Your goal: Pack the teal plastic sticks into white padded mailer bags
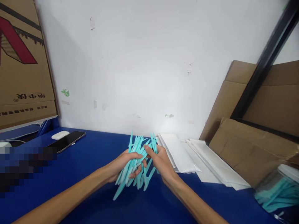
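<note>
A loose bundle of slim turquoise plastic tweezers (126,169) is held above the blue table, in front of me. My left hand (125,163) wraps round most of the bundle from the left, thumb on top. Tapered tips stick up and wider ends hang below. On the right side, my right hand (161,158) pinches some of the tweezers between thumb and fingers. The two hands nearly touch, and the pieces overlap between them. The right hand's fingertips are partly hidden behind the pieces.
White paper or plastic envelopes (178,154) lie right of my hands. A clear jar (277,189) of turquoise pieces stands far right, near cardboard (252,146). At left are a phone (67,141), a white case (60,135) and a large carton (25,71). A white wall rises behind.
</note>
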Demonstrator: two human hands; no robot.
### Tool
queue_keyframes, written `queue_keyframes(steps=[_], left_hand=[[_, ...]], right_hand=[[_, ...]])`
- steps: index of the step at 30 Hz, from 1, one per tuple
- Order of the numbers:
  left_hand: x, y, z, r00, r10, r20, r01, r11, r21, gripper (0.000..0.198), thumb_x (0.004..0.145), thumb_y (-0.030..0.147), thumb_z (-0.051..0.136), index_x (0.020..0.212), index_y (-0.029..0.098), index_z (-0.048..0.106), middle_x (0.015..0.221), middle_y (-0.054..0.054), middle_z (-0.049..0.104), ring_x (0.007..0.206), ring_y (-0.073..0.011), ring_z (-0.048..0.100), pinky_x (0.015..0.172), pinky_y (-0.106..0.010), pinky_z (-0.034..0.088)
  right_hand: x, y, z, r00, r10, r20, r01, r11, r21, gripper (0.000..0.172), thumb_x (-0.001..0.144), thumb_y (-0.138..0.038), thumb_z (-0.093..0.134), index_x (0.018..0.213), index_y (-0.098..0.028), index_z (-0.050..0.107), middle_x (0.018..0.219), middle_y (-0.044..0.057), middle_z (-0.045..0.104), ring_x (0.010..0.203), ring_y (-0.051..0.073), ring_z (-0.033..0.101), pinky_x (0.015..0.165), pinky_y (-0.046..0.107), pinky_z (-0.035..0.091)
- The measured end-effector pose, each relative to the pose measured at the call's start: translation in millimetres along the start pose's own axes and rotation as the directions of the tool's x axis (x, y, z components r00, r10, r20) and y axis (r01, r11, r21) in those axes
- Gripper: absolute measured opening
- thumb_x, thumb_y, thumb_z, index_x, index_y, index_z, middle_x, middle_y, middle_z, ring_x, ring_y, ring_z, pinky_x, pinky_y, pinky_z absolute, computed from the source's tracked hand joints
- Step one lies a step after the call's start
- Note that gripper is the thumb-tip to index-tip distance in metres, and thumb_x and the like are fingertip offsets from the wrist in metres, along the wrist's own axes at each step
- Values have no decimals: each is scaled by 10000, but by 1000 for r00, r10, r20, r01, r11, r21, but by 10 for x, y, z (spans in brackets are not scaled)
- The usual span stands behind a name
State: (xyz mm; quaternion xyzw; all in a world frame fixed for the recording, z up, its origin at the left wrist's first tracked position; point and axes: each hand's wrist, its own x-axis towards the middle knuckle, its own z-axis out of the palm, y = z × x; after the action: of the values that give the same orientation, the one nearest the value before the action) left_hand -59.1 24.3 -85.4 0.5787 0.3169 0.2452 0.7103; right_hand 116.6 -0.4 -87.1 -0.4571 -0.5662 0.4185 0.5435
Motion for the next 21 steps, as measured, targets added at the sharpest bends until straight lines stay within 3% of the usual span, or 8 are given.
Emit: queue_keyframes(steps=[5, 11, 15, 18, 21], left_hand=[[28, 9, 20, 995, 31, -90, -32, 999, -10, 422, 938, 464, 555, 977, 80, 725, 640, -68, 672, 390, -83, 466, 409, -200, 368], [-50, 121, 189, 990, 18, -136, -19, 1000, -2, 375, 981, 381, 504, 956, 55, 689, 532, -69, 648, 361, -91, 462, 376, -181, 359], [-21, 83, 157, 993, 51, -109, -60, 995, -77, 359, 957, 385, 559, 1122, 86, 670, 852, -129, 747, 601, -158, 667, 383, -175, 397], [9, 31, 87, 992, 60, -108, -68, 995, -66, 378, 955, 408, 574, 1183, 123, 671, 1051, -125, 733, 642, -144, 684, 391, -176, 402], [4, 8, 43, 995, 76, -60, -79, 996, -42, 341, 960, 430, 583, 1103, 144, 701, 741, 4, 644, 415, -55, 473, 387, -178, 376]], right_hand=[[66, 89, -99, 987, -80, -137, 67, 993, -93, 417, 880, -588, 657, 774, -197, 554, 664, -48, 477, 617, 122, 400, 558, 241, 336], [12, 137, 0, 996, -61, -72, 57, 997, -55, 441, 905, -636, 596, 900, -199, 655, 798, 5, 641, 764, 182, 588, 701, 275, 456], [32, 109, -18, 983, -44, -177, 42, 999, -16, 493, 916, -679, 540, 894, -202, 665, 724, 13, 614, 696, 189, 565, 649, 286, 447], [88, 53, -115, 959, -59, -278, 71, 997, 36, 536, 941, -692, 473, 833, -199, 656, 812, 45, 625, 780, 192, 580, 749, 293, 478], [115, 12, -170, 978, -7, -210, 53, 975, 216, 502, 904, -695, 545, 785, -209, 589, 756, 11, 566, 722, 156, 554, 760, 282, 496]])
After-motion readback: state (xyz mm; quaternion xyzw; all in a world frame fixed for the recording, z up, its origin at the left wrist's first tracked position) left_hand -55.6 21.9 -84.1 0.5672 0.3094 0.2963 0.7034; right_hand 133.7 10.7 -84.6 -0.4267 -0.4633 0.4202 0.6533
